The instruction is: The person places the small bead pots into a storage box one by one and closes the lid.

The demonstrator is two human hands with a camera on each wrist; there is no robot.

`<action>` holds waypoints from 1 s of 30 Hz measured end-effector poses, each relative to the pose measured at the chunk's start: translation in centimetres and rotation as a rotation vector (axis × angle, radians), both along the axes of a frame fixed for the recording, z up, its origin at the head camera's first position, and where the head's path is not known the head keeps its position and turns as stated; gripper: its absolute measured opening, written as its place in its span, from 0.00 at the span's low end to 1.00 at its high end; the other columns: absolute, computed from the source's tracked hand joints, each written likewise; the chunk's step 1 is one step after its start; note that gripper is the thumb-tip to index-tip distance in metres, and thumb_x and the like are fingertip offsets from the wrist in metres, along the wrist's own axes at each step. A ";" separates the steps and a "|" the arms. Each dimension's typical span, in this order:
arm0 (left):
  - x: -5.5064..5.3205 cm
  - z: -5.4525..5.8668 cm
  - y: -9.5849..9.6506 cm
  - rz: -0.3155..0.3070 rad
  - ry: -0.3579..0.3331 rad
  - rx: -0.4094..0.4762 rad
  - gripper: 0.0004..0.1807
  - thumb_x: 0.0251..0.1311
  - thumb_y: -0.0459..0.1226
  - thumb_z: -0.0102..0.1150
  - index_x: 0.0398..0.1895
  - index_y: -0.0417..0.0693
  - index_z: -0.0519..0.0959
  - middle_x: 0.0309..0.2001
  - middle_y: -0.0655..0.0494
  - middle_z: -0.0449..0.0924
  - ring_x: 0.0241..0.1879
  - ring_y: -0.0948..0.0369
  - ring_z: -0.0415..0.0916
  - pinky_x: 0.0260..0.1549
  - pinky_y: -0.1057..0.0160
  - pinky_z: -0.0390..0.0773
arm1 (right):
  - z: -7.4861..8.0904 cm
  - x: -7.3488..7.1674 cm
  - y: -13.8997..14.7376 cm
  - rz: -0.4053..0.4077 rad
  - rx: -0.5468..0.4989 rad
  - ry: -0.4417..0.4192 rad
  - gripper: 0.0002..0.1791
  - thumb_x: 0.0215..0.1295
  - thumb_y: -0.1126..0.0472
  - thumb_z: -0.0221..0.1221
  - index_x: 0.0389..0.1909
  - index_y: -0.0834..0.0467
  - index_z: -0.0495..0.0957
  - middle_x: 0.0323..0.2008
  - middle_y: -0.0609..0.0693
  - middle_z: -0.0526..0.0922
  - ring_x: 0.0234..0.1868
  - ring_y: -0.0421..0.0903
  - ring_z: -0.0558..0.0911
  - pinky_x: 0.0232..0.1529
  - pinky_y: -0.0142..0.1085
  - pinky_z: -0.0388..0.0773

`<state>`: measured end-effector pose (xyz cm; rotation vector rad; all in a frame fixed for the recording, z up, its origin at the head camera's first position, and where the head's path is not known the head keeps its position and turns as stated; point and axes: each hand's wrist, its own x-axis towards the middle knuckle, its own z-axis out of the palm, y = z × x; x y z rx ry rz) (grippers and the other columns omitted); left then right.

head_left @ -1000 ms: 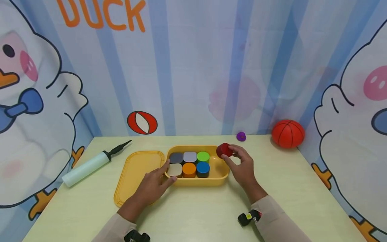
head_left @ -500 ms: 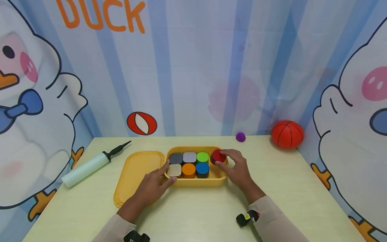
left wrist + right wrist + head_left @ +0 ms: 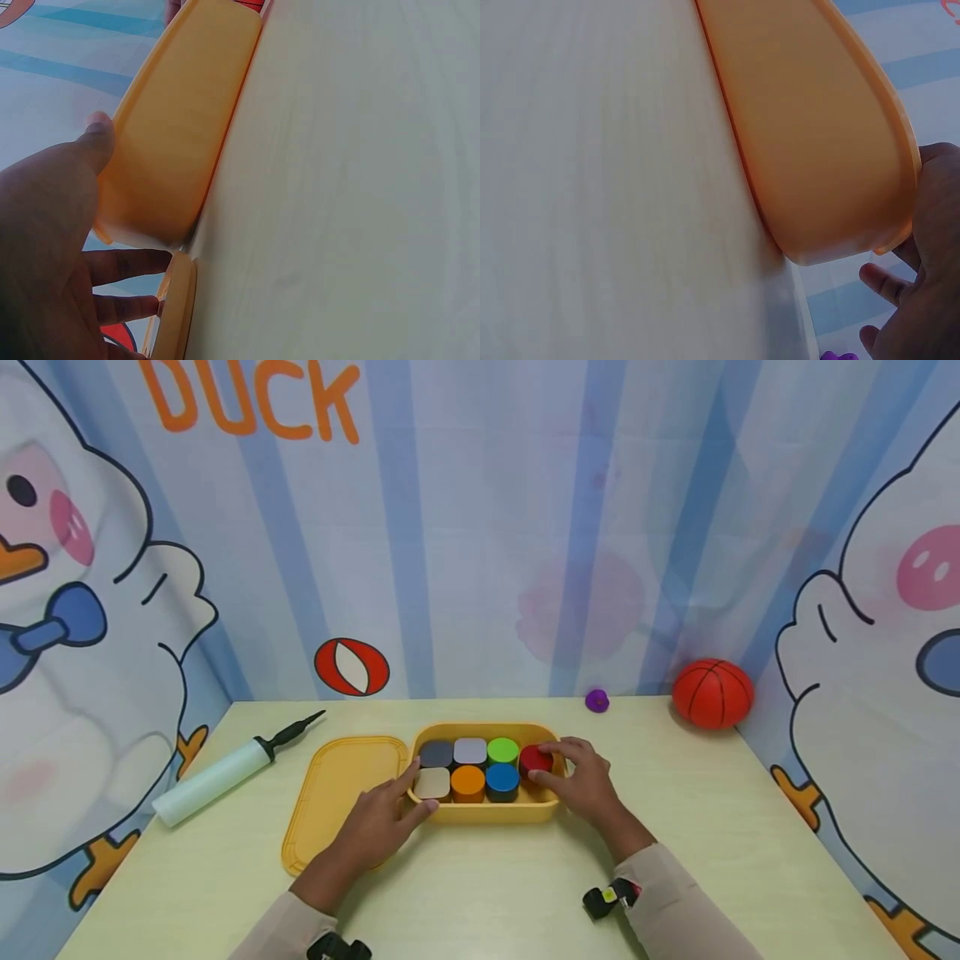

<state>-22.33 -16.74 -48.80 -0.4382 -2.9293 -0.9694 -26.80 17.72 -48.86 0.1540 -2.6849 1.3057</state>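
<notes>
In the head view, a yellow tray-like box (image 3: 495, 812) holds several small round and rounded-square blocks, among them an orange round block (image 3: 468, 783), a blue round block (image 3: 502, 781) and a green round block (image 3: 502, 749). My right hand (image 3: 588, 781) pinches a red round block (image 3: 536, 760) between thumb and fingers, inside the box's right end. At the opposite end my left hand (image 3: 375, 822) touches the box, its thumb at the front wall and fingers spread. The left wrist view shows that thumb on the box's rim (image 3: 112, 142). Box walls hide the blocks in both wrist views.
A flat yellow lid (image 3: 352, 768) lies left of the box, partly under the left hand. Farther left is a pale green hand pump (image 3: 217, 781) with a black nozzle. A purple item (image 3: 597, 700) and a small red basketball (image 3: 712, 693) are at the back right.
My right hand has lowered the red round block from above the box's right rim, leftward and down into it, beside the green and blue ones. The left hand has stayed put.
</notes>
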 end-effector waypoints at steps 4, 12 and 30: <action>0.0 0.1 0.0 -0.001 0.001 0.004 0.47 0.77 0.65 0.56 0.90 0.55 0.56 0.81 0.49 0.71 0.80 0.39 0.69 0.77 0.26 0.64 | 0.4 -0.1 -0.2 -0.003 0.051 0.021 0.25 0.67 0.54 0.77 0.63 0.55 0.88 0.70 0.63 0.80 0.79 0.65 0.70 0.77 0.69 0.50; 0.0 0.1 0.0 -0.009 0.007 0.013 0.47 0.77 0.65 0.55 0.89 0.55 0.57 0.81 0.50 0.72 0.80 0.39 0.69 0.77 0.25 0.63 | 1.0 0.0 -0.4 -0.005 0.173 0.033 0.23 0.66 0.54 0.77 0.61 0.53 0.89 0.70 0.61 0.83 0.81 0.64 0.71 0.74 0.69 0.54; 0.0 -0.1 -0.1 -0.007 -0.001 0.007 0.48 0.76 0.67 0.54 0.90 0.56 0.56 0.82 0.50 0.71 0.80 0.40 0.70 0.77 0.24 0.62 | 1.9 0.1 -0.9 -0.018 0.221 -0.045 0.25 0.64 0.56 0.79 0.62 0.52 0.89 0.74 0.57 0.81 0.89 0.63 0.55 0.76 0.71 0.50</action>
